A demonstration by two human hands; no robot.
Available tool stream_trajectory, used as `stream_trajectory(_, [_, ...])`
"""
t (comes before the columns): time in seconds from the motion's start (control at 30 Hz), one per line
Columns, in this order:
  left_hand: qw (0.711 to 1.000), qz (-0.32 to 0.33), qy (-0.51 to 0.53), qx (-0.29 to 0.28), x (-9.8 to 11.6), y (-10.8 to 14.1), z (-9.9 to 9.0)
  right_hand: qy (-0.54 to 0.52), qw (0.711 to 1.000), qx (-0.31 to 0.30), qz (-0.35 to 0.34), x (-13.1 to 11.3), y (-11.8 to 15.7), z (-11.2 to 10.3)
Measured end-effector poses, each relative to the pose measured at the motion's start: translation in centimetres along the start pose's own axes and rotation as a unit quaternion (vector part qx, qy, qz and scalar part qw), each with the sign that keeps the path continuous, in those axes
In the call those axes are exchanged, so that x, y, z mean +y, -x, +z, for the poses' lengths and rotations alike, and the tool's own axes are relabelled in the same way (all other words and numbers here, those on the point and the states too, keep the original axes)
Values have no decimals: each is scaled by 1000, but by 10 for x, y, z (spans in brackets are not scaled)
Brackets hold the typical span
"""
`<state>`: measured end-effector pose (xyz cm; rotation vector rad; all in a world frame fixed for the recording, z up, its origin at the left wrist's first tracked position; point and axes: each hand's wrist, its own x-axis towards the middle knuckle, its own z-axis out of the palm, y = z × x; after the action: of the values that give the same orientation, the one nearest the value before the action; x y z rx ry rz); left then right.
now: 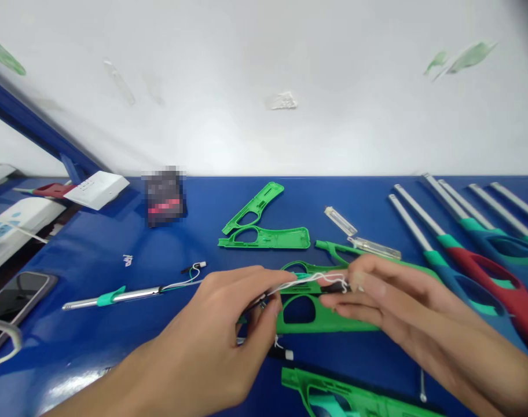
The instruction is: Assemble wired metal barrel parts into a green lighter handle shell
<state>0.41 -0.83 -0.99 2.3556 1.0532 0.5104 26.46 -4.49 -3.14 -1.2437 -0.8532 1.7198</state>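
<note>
My left hand (233,324) is closed, thumb against fingers, on thin white wires (310,279) and a dark slender part partly hidden by the fingers. My right hand (389,295) pinches a small black piece (333,287) at the wires' other end. Beneath both hands lie green plastic lighter handle halves (333,323). Left of my left hand lies a metal lighter tube (138,296) with a teal collar and white wire. Below that hand, a black part with a white tip (282,352) is partly covered.
Two green handle halves (285,238) lie farther back, with another (377,402) at the front edge. Clear plastic tanks (374,248) are behind my right hand. Several long-tubed lighters (485,263) line the right. A phone (18,307) and a white power strip (18,229) sit left.
</note>
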Motion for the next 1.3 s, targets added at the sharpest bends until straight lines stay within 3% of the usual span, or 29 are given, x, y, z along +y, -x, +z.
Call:
stream_trajectory(0.33, [998, -11, 56, -7, 2, -1, -1, 75, 997, -21, 3, 3, -1, -8])
stream_trajectory(0.47, [999, -1, 52, -14, 3, -2, 2, 111, 992, -58, 0, 1, -1, -6])
stream_trajectory(0.6, [997, -11, 67, -21, -2, -2, 6, 60, 995, -72, 20, 1, 1, 0])
stream_trajectory(0.8, [997, -21, 79, 15, -7, -1, 8, -28, 998, -56, 12, 2, 5, 4])
stream_trajectory(1.07, [995, -34, 89, 18, -4, -4, 5, -23, 999, -43, 9, 5, 3, 3])
stream_trajectory(1.3, [998, 12, 50, 35, -8, -3, 9, 3, 999, -23, 28, -1, 4, 16])
